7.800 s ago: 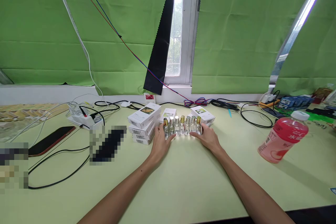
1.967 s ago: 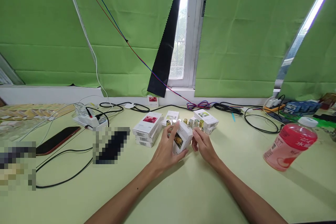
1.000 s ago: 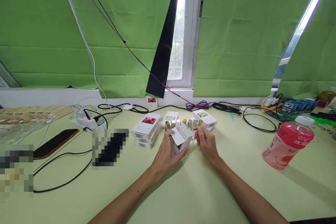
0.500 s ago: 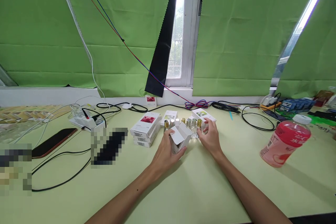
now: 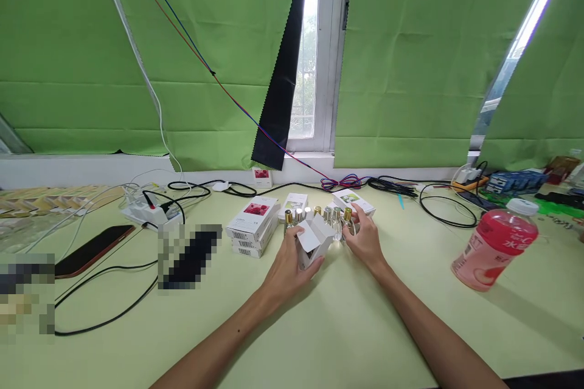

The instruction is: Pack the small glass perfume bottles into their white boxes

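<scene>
Open white carton [image 5: 316,242] sits in the left hand [image 5: 286,268], above the middle of the bench [image 5: 323,334], tilted, with a flap sticking out at its open end; the fingers wrap its left side and the thumb presses from the near side. Right hand [image 5: 365,243] has thumb and fingers pinching a gold-capped bottle [image 5: 348,219] at the right end of a row of small glass bottles [image 5: 336,226]; whether that bottle touches the bench I cannot tell. The row stands just beyond the carton, which hides part of it, with gold and silver caps showing.

Left of the row is a stack of white boxes [image 5: 252,230], the top one printed with a red picture. Beyond the row lie a pale box [image 5: 294,202] and, farther right, another box [image 5: 347,196] partly behind the right hand. A pink drink bottle [image 5: 495,246] with a white cap stands well to the right. On the left lie a dark phone [image 5: 95,249] and, farther off, a white power strip [image 5: 152,214] with plugs in it. Green blinds [image 5: 410,67] hang at the far side
</scene>
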